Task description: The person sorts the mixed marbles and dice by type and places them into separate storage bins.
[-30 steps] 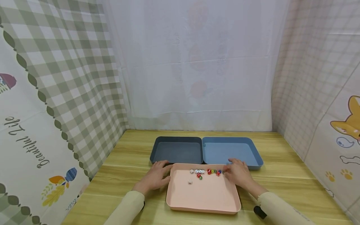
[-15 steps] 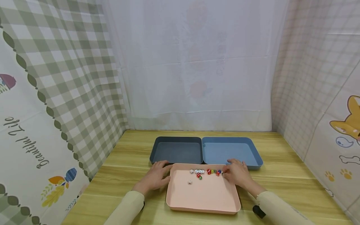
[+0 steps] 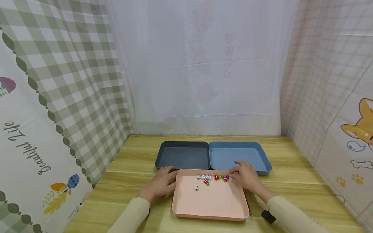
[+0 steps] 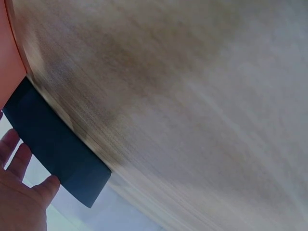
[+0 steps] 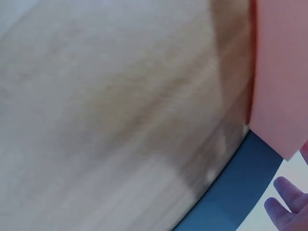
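A pink tray [image 3: 209, 204] holds white dice [image 3: 196, 188], red dice [image 3: 216, 177] and small coloured beads [image 3: 207, 183], mostly along its far side. My left hand [image 3: 159, 182] rests at the tray's far left corner, its fingers loosely extended. In the left wrist view, those fingertips overlap the dark tray's edge. My right hand [image 3: 246, 177] is over the pink tray's far right corner. Its thumb and index fingertips come together there in a pinch beside a blue bead [image 3: 227, 177]. The fingertips hide the small green bead between them.
Behind the pink tray stand a dark slate tray [image 3: 183, 157] on the left and a blue tray [image 3: 239, 153] on the right, side by side. The wood-patterned table [image 3: 140, 145] is enclosed by hanging cloths [image 3: 204, 64] at the back and sides.
My right hand has risen slightly and shifted a little left; the dark green bead seen at its fingertips is now out of sight. My left hand stays in place.
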Available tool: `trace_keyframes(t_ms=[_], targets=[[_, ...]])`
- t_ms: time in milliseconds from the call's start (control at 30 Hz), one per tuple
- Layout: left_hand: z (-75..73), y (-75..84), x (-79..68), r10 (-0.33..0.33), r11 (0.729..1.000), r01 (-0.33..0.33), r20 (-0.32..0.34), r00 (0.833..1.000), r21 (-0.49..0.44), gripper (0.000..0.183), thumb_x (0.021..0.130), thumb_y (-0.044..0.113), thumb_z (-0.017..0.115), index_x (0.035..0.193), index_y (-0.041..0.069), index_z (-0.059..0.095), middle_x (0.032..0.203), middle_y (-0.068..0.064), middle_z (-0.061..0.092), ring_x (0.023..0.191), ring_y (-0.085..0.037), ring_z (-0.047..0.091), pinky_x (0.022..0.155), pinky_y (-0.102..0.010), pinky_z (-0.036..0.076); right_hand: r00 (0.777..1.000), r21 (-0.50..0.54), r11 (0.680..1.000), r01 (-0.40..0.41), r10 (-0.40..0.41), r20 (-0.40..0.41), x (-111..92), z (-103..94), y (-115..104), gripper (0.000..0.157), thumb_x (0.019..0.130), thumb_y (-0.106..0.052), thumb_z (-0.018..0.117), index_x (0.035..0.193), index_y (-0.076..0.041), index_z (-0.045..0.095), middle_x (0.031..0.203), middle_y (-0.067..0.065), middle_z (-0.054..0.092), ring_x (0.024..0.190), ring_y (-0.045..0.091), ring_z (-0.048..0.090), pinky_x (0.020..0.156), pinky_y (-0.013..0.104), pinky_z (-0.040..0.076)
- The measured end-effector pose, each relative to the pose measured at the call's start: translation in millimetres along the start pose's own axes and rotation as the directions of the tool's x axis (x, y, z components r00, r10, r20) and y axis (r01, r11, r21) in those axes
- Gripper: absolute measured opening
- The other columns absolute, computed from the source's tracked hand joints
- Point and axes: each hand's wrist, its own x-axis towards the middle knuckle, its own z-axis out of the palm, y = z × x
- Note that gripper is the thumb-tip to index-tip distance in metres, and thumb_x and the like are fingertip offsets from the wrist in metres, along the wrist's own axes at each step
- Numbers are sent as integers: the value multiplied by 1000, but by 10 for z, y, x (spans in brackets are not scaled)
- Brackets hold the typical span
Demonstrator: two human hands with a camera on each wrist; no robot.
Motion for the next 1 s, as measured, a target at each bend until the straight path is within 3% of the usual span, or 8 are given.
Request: trace_keyframes(t_ms=[233, 467, 700, 800, 1000], targets=[[-23, 0, 15, 4, 1000, -4, 0, 1000, -4, 47, 98, 25, 56, 142, 9, 55, 143, -18, 46, 135, -38, 39, 110, -65, 25, 998, 70, 996, -57, 57, 7, 88, -46, 19, 4, 87, -15, 77, 83, -15, 79, 132, 31, 55, 123, 53, 48, 97, 68, 37], [-3, -12, 0, 7, 1000, -7, 10, 1000, -3, 48, 98, 26, 55, 144, 10, 53, 144, -19, 45, 136, -38, 38, 111, -65, 23, 990, 175, 975, -140, 136, 33, 115, -89, 100, 10, 91, -14, 71, 93, -6, 77, 136, 35, 50, 125, 55, 44, 92, 62, 45], [7, -15, 0, 22, 1000, -22, -27, 999, -1, 47, 97, 24, 57, 141, 9, 55, 141, -19, 47, 133, -39, 40, 109, -66, 26, 971, 255, 937, -239, 233, 53, 170, -116, 245, 21, 95, -17, 67, 103, 0, 75, 140, 35, 45, 129, 54, 39, 96, 63, 42], [1, -7, 3, 32, 999, -32, -27, 999, -5, 47, 97, 23, 58, 141, 7, 56, 141, -20, 47, 133, -40, 41, 108, -67, 26, 961, 258, 926, -274, 270, 55, 203, -118, 295, 23, 95, -17, 66, 105, 2, 74, 138, 35, 47, 128, 53, 41, 97, 62, 42], [11, -2, -4, 19, 1000, -19, -16, 1000, -3, 47, 97, 25, 56, 142, 9, 55, 142, -20, 47, 134, -38, 40, 109, -66, 25, 932, 243, 900, -363, 354, 78, 303, -110, 336, 28, 97, -22, 64, 110, 1, 72, 124, 29, 60, 105, 42, 59, 80, 54, 50]])
